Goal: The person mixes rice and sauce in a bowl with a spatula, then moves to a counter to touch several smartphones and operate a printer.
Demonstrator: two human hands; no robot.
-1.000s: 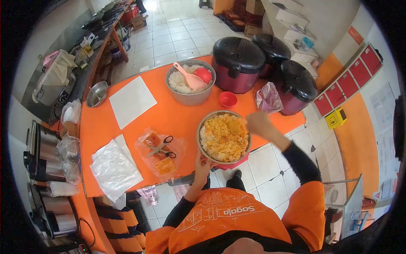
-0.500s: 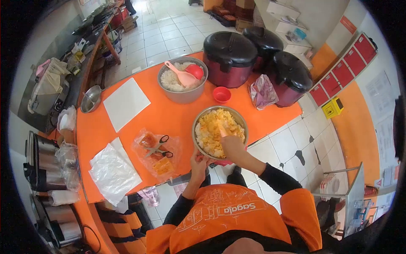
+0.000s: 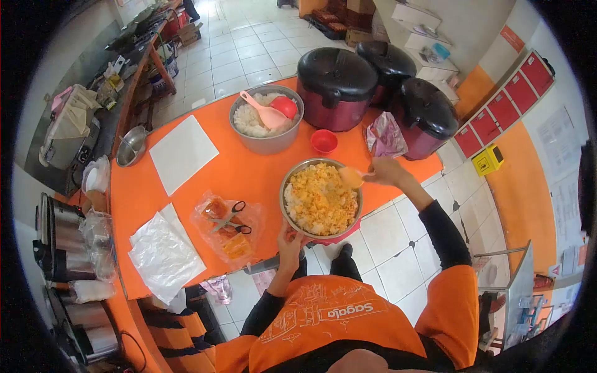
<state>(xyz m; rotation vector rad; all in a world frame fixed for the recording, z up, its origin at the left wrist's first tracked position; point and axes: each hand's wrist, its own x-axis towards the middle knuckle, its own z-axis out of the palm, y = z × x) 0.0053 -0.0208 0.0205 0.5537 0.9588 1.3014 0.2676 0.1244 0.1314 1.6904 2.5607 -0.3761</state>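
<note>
A metal bowl [image 3: 283,208] at the table's near edge holds rice [image 3: 320,199], mostly coated orange-yellow with white patches at the left and bottom. With my right hand [image 3: 387,172] I grip a rice paddle [image 3: 352,178], its orange-stained blade over the bowl's right rim. My left hand [image 3: 290,239] is closed on the lower left side of the bowl; part of its fingers is hidden beneath it. Behind the bowl sits a small red bowl [image 3: 324,142]. A larger pot [image 3: 267,140] of white rice carries a pink paddle [image 3: 268,114] and a red scoop [image 3: 284,107].
Scissors [image 3: 231,219] lie on plastic packets left of the bowl. White plastic bags [image 3: 165,252] and a white sheet [image 3: 183,153] rest farther left. Black-lidded rice cookers [image 3: 337,87] and a crumpled foil bag [image 3: 385,135] stand at the back right.
My right hand has lifted the paddle out of the rice and moved up and right, to the bowl's right rim. The left hand stays at the bowl.
</note>
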